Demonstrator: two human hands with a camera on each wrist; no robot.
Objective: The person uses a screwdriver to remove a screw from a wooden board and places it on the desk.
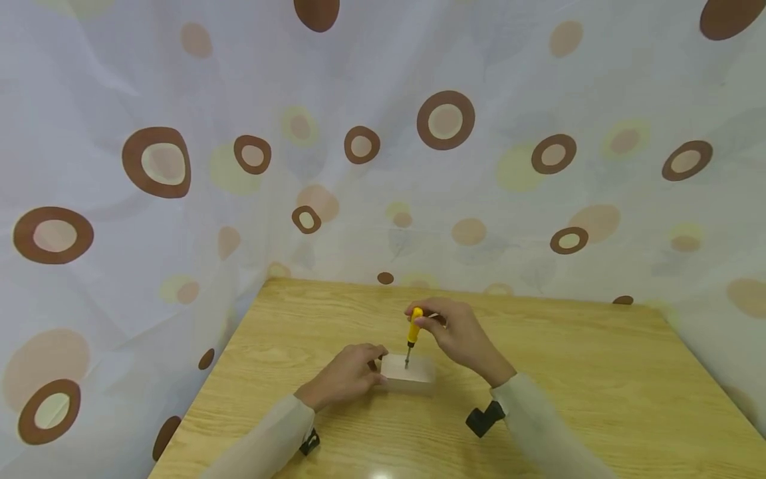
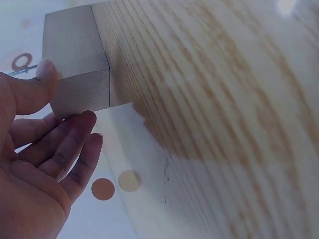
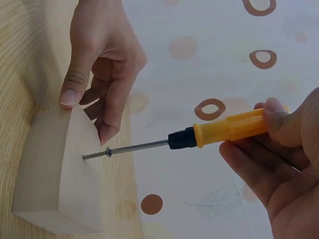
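Note:
A pale wooden block (image 1: 408, 381) lies on the table, with a screw (image 3: 95, 155) standing in its top face, most of the thread still showing. My left hand (image 1: 347, 376) grips the block's left end, thumb on the near side and fingers on the far side. In my right hand (image 1: 457, 332) is a screwdriver (image 3: 234, 126) with a yellow handle and black collar, pinched near the top of the handle between thumb and fingers. Its metal shaft runs down to the screw head and the tip meets it. In the left wrist view the thumb presses the block (image 2: 75, 45) near one edge.
The wooden table (image 1: 568, 386) has a light grain. A patterned cloth (image 1: 383, 179) with brown rings and dots hangs behind and on both sides. Dark wrist mounts (image 1: 486, 419) hang below the light sleeves.

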